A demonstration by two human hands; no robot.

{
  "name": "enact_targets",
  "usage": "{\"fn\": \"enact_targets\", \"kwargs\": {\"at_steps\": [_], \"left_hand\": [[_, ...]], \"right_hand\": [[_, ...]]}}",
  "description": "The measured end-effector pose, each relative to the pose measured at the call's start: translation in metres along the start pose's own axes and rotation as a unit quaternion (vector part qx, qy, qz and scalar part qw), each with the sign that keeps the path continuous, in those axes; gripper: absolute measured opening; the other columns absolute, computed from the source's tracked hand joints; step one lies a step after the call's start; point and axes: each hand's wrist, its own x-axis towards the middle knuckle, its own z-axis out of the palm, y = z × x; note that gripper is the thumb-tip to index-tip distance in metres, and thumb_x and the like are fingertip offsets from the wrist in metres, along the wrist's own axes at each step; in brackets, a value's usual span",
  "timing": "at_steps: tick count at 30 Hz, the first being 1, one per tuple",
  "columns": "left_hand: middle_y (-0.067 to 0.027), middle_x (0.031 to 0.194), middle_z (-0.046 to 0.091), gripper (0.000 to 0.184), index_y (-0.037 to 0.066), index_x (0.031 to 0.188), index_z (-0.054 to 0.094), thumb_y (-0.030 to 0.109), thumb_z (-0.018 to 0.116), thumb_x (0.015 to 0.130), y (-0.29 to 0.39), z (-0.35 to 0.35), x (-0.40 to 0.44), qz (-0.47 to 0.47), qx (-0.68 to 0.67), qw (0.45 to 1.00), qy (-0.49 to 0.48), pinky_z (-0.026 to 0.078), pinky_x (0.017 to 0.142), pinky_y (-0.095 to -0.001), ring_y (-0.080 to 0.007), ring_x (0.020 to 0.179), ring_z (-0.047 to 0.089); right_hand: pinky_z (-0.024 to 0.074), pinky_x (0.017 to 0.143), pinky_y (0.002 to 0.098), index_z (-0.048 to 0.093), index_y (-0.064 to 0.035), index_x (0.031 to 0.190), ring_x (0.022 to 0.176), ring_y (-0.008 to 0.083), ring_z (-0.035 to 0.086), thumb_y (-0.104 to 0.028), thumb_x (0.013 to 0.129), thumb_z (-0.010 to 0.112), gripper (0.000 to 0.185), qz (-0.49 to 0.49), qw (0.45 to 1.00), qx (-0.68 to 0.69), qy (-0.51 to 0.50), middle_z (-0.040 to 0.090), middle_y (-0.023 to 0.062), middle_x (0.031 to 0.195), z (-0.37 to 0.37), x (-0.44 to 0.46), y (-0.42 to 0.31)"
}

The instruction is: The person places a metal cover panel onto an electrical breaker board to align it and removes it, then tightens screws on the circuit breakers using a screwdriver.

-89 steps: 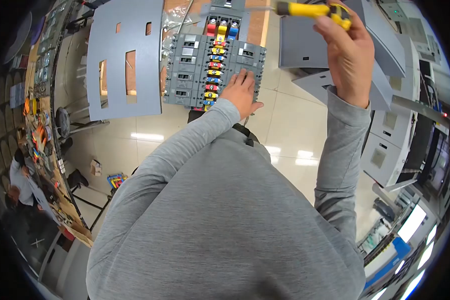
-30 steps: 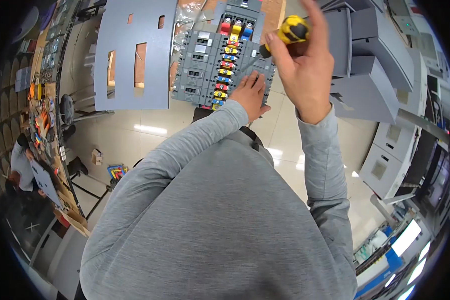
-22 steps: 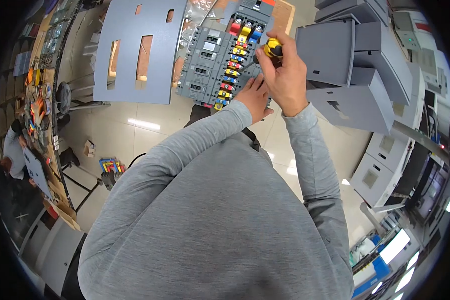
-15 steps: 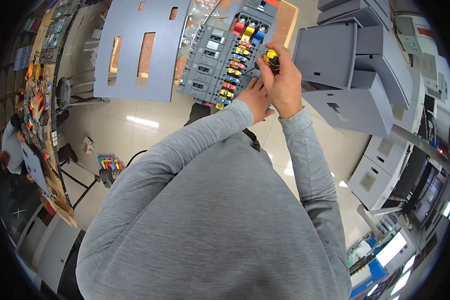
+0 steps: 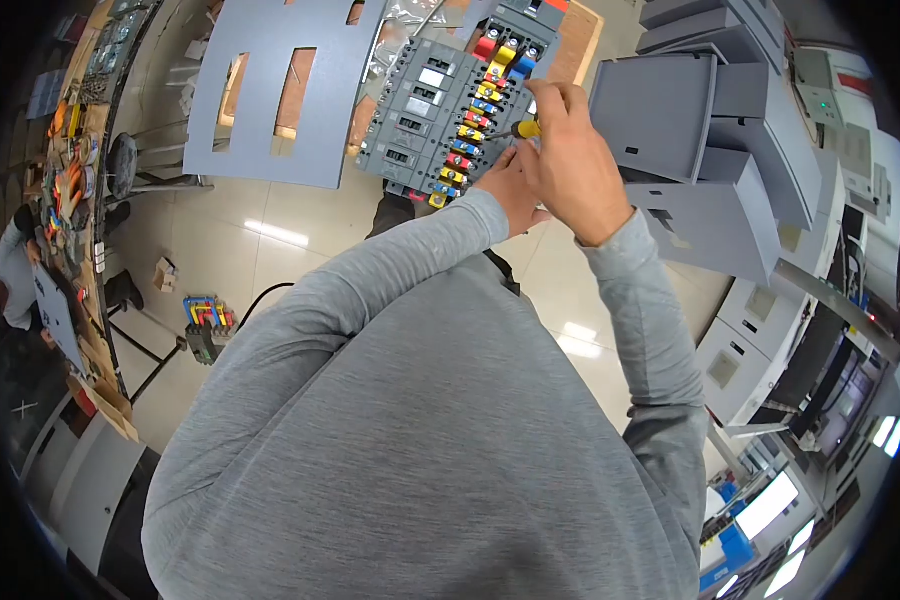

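My right hand (image 5: 575,165) is closed round a yellow and black screwdriver (image 5: 527,129). Its shaft points left, and the tip is at the column of red, yellow and blue terminals (image 5: 469,133). These run down the middle of a grey breaker assembly (image 5: 422,110). My left hand (image 5: 512,192) rests on the assembly's lower right part, just beside my right hand, which partly hides it. What shows of its fingers is stretched out over the grey housing. Larger red, yellow and blue connectors (image 5: 502,62) sit at the top, below another breaker.
A grey panel with cut-outs (image 5: 315,130) lies left of the assembly. Grey metal enclosures (image 5: 655,115) are stacked at the right. On the far left, a person (image 5: 15,275) holds a panel beside a long bench with tools. A second breaker unit (image 5: 208,325) stands on the floor.
My right hand has come down and left from the upper right with the screwdriver, its tip now at the terminals. My left hand stays on the assembly. The view has shifted slightly.
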Motion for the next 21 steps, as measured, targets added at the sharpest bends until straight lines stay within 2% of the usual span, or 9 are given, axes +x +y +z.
{"fn": "enact_targets", "kwargs": {"at_steps": [2,3,6,8,11,13,15,18,21], "left_hand": [[-0.0252,0.156,0.032,0.08,-0.004,0.15,0.036,0.05,0.058,0.095,-0.007,0.02,0.005,0.01,-0.054,0.995,0.085,0.021,0.123,-0.0481,-0.0389,0.148,0.024],[-0.025,0.156,0.031,0.08,-0.005,0.148,0.037,0.051,0.057,0.095,-0.008,0.02,0.007,0.007,-0.046,0.998,0.053,0.02,0.123,-0.048,-0.039,0.148,0.024],[-0.0242,0.156,0.031,0.08,-0.008,0.145,0.041,0.052,0.056,0.095,-0.007,0.017,0.007,-0.001,-0.04,0.999,0.003,0.02,0.123,-0.0479,-0.039,0.148,0.023],[-0.0234,0.155,0.032,0.08,-0.009,0.144,0.041,0.052,0.056,0.095,-0.005,0.015,0.001,-0.001,-0.058,0.998,0.025,0.019,0.123,-0.0478,-0.0389,0.148,0.023],[-0.0227,0.157,0.03,0.083,-0.01,0.146,0.037,0.053,0.056,0.096,0.005,-0.008,-0.004,-0.02,0.005,0.999,-0.04,0.02,0.123,-0.0474,-0.039,0.149,0.022],[-0.0225,0.157,0.03,0.084,-0.011,0.146,0.037,0.053,0.056,0.096,0.002,0.001,-0.004,-0.015,0.036,0.999,0.012,0.02,0.123,-0.0471,-0.039,0.149,0.021],[-0.0224,0.157,0.03,0.084,-0.011,0.146,0.038,0.053,0.056,0.096,0.002,0.008,-0.005,-0.015,0.047,0.998,0.036,0.02,0.123,-0.0471,-0.039,0.149,0.021],[-0.0225,0.156,0.03,0.083,-0.011,0.145,0.039,0.053,0.056,0.095,0.002,0.008,-0.005,-0.015,0.048,0.998,0.037,0.021,0.122,-0.0472,-0.039,0.149,0.022],[-0.0228,0.155,0.032,0.082,-0.01,0.145,0.041,0.053,0.056,0.096,0.001,0.008,-0.005,-0.005,0.051,0.998,0.042,0.021,0.122,-0.0474,-0.0391,0.149,0.022]], "right_hand": [[0.0564,0.07,0.0454,0.056,0.0004,0.116,0.085,0.041,0.067,-0.01,0.084,0.073,0.038,-0.067,0.996,-0.041,-0.047,0.061,0.0205,0.106,-0.006,0.001,0.005],[0.0563,0.07,0.0459,0.055,0.0018,0.116,0.086,0.0419,0.067,-0.01,0.083,0.073,0.039,-0.1,0.991,-0.061,-0.071,0.061,0.0228,0.108,-0.009,0.001,0.007],[0.0557,0.073,0.0464,0.054,0.0034,0.115,0.089,0.043,0.067,-0.012,0.082,0.075,0.042,0.051,0.944,-0.147,-0.29,0.059,0.0257,0.11,-0.032,0.021,-0.024],[0.0557,0.07,0.0467,0.055,0.003,0.114,0.083,0.0423,0.068,-0.017,0.083,0.075,0.042,0.069,0.947,-0.162,-0.269,0.063,0.0255,0.1,-0.032,0.026,-0.025],[0.0558,0.063,0.0463,0.058,0.0044,0.103,0.072,0.0405,0.068,-0.028,0.088,0.071,0.038,-0.076,0.981,-0.112,-0.139,0.065,0.022,0.078,-0.022,0.026,0.002],[0.0558,0.06,0.0461,0.059,0.005,0.098,0.069,0.0398,0.068,-0.033,0.09,0.069,0.04,-0.172,0.976,-0.101,-0.085,0.065,0.0213,0.07,-0.02,0.028,0.009],[0.0557,0.06,0.046,0.06,0.0046,0.098,0.07,0.0398,0.069,-0.033,0.09,0.07,0.04,-0.205,0.964,-0.138,-0.1,0.065,0.023,0.073,-0.023,0.031,0.007],[0.0563,0.062,0.0459,0.06,0.0051,0.096,0.075,0.039,0.069,-0.028,0.09,0.07,0.035,-0.012,0.956,-0.193,-0.222,0.065,0.0233,0.077,-0.037,0.045,-0.02],[0.0561,0.06,0.0452,0.061,0.0048,0.091,0.07,0.0375,0.069,-0.032,0.092,0.068,0.038,-0.059,0.967,-0.149,-0.197,0.065,0.0215,0.073,-0.035,0.041,-0.014]]}}
